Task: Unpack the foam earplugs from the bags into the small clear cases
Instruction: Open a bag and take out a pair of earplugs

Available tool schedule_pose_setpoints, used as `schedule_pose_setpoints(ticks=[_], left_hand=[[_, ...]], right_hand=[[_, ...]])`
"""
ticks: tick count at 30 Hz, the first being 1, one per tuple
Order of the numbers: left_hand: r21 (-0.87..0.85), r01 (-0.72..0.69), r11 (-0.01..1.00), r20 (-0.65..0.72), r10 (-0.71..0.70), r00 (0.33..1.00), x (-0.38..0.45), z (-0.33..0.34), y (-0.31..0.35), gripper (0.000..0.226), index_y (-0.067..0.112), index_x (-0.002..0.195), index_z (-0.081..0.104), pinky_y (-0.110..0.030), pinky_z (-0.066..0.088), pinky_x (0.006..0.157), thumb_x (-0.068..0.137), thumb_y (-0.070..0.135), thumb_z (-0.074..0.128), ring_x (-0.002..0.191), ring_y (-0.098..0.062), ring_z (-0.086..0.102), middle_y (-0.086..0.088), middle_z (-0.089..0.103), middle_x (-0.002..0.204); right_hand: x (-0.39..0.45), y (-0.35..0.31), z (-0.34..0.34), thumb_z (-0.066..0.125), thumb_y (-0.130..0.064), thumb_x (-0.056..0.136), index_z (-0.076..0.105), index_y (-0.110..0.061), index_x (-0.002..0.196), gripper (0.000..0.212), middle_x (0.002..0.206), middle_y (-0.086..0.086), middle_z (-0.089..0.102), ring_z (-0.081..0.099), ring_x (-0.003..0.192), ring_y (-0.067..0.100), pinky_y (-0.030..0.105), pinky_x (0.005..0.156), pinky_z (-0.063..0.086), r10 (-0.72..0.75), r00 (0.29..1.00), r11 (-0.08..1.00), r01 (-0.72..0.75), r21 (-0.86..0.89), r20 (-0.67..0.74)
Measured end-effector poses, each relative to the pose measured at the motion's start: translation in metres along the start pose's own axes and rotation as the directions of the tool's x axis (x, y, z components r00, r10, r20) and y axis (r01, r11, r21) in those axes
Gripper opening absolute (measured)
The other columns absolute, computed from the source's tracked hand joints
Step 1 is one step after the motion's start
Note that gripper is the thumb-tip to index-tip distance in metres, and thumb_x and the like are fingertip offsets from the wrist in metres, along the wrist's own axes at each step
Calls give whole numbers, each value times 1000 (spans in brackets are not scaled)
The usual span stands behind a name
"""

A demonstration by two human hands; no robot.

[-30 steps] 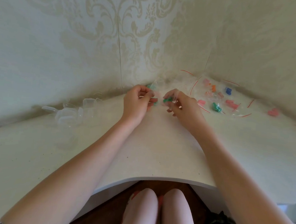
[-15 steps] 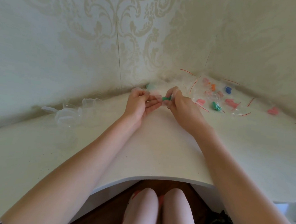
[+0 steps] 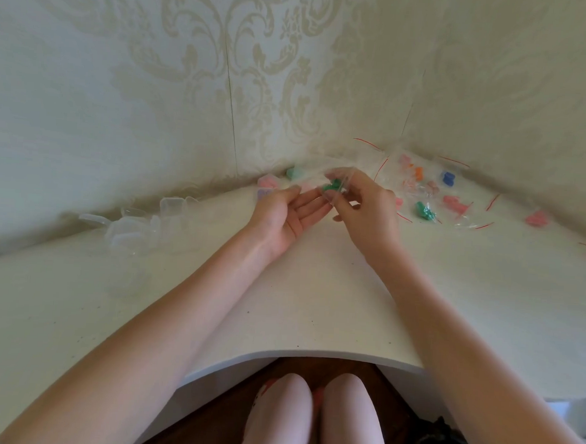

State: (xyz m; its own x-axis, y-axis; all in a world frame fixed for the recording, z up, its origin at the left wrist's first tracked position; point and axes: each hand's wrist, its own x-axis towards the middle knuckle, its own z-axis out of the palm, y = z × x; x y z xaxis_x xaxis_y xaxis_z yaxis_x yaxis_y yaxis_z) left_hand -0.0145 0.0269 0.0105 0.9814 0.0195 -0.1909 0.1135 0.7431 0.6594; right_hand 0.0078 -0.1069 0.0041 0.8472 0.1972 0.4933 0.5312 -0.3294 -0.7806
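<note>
Right hand [image 3: 364, 205] pinches bag [image 3: 338, 183] (green earplugs [image 3: 333, 186] inside)

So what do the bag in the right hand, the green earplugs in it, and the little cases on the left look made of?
Bag: thin clear plastic film, glossy, see-through. Green earplugs: probably soft matte foam, no shine. Cases: clear rigid plastic, likely, with hard bright edges.
</note>
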Motion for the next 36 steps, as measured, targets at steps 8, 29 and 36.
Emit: schedule_pose_setpoints(ticks=[8,29,36], left_hand=[[-21,34,999,-45,-35,998,-3,0,2,29,-9,119,47,-38,52,80,103,6,28,99,-35,62,-29,53,129],[346,-254,903,-234,345,909,31,22,-1,12,1,98,45,-23,56,53,90,-9,45,64,-23,70,-26,63,98],[522,-205,828,-262,385,885,58,48,-14,32,10,75,59,-22,43,49,89,-9,36,60,-18,53,-4,54,64]], right_hand=[[2,4,-2,62,-24,90,59,-25,126,36,99,-2,69,65,92,12,34,78,53,-4,999,969,13,-246,35],[11,4,-9,34,-23,101,41,-14,97,11,87,4,57,57,69,16,33,51,52,293,928,937,-231,262,-229],[7,9,-13,35,-24,100,36,-15,84,18,70,-2,39,35,61,14,26,54,29,236,916,972,-228,63,-323]])
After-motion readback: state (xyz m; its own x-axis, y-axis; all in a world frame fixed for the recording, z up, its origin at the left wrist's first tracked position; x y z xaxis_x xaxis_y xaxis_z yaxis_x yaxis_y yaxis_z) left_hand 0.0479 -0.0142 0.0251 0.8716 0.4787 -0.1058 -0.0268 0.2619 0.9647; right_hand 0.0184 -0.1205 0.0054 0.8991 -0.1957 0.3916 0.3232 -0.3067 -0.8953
